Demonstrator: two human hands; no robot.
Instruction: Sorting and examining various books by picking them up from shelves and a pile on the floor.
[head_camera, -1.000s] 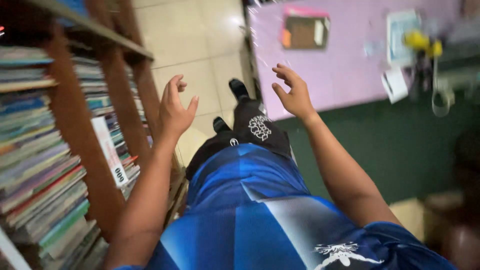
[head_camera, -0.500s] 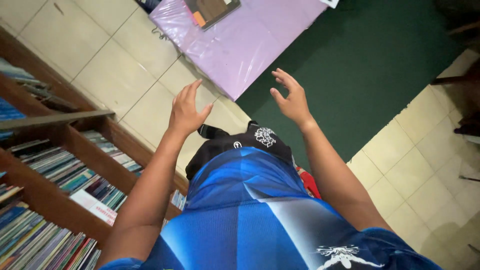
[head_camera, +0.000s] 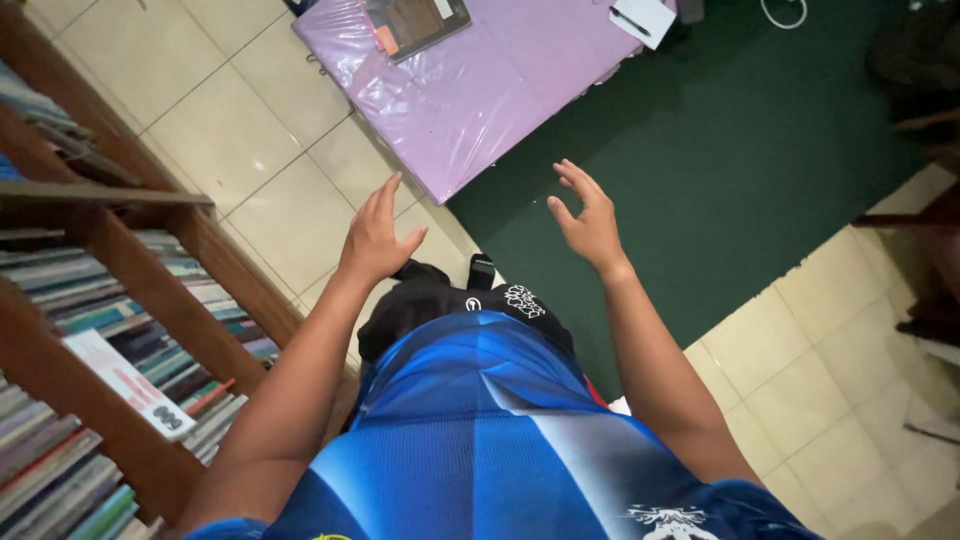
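Both hands empty, fingers spread. Left hand hovers over the tiled floor, bookshelf to its left. Right hand hovers over the green carpet, near the purple bench corner.

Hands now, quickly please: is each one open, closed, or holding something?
Left hand: open, fingers spread, holding nothing, raised above the tiled floor.
Right hand: open, fingers loosely curled, holding nothing, above the green carpet.

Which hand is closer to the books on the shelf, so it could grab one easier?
Probably the left hand: it hangs on the side of the wooden bookshelf. The right hand is over the green carpet, farther away. Both are empty and open.
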